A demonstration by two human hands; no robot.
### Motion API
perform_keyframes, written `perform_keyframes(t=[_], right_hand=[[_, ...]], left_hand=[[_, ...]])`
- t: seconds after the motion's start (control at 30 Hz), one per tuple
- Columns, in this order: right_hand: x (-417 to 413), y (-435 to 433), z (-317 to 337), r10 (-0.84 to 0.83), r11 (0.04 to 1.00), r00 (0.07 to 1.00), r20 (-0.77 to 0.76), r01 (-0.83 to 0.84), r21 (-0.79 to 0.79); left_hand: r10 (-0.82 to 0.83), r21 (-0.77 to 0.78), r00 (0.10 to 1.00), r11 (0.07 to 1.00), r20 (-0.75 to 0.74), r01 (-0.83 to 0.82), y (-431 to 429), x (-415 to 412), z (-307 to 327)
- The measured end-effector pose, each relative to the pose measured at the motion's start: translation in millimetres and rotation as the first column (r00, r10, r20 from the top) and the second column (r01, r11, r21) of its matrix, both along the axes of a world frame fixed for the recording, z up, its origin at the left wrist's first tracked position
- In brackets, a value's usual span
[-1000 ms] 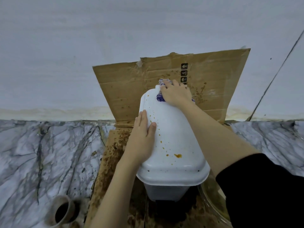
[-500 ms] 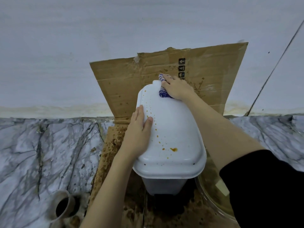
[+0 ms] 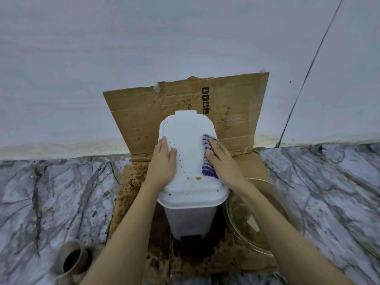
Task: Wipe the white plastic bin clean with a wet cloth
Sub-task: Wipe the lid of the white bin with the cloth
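Pressing cloth (image 3: 207, 170) onto bin (image 3: 188, 140), right hand (image 3: 223, 163) lies flat; left hand (image 3: 162, 163) likewise flat.

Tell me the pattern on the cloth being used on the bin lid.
Blue and white stripes on the cloth, clearest in the head view under the right hand.

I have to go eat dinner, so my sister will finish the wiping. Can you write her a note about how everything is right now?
Left hand: flat on the left side of the bin lid, steadying it.
Right hand: pressing the blue striped cloth onto the lid's right side.
The white bin stands on stained cardboard, with a glass bowl at its right.
Done: the lid's right strip by the cloth looks free of spots.
Left: orange spots across the lid's left and front, then probably the sides.
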State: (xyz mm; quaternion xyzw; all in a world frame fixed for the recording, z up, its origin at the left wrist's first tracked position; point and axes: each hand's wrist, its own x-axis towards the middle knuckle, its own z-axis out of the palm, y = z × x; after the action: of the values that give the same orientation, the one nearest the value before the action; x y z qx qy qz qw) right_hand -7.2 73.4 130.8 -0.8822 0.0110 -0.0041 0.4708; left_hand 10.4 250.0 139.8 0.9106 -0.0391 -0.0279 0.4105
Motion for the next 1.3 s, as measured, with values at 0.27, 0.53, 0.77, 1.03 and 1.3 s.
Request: perform_keyframes(t=[0.27,0.53,0.77,1.03,1.3], right_hand=[[-43,20,-2,-0.094,0.974,0.995,0.032,0.098,-0.206],[23,13,21,-0.025,0.933,0.992,-0.125,-0.022,-0.36],[8,19,17,-0.083,0.935,0.994,-0.071,0.053,-0.349],[-79,41,-5,-0.117,0.833,0.984,0.136,0.172,-0.526],[-54,65,3,0.027,0.724,0.974,0.226,0.137,-0.676]], left_hand=[[-0.039,0.078,0.999,0.996,-0.025,0.04,0,0,3],[-0.011,0.071,1.0,0.997,-0.002,0.011,-2,2,0],[-0.008,0.062,1.0,0.998,0.014,0.007,-1,1,-2],[-0.001,0.027,0.999,1.0,0.032,0.0,1,1,-5],[0.015,-0.036,0.999,0.999,0.05,-0.013,3,3,-9]])
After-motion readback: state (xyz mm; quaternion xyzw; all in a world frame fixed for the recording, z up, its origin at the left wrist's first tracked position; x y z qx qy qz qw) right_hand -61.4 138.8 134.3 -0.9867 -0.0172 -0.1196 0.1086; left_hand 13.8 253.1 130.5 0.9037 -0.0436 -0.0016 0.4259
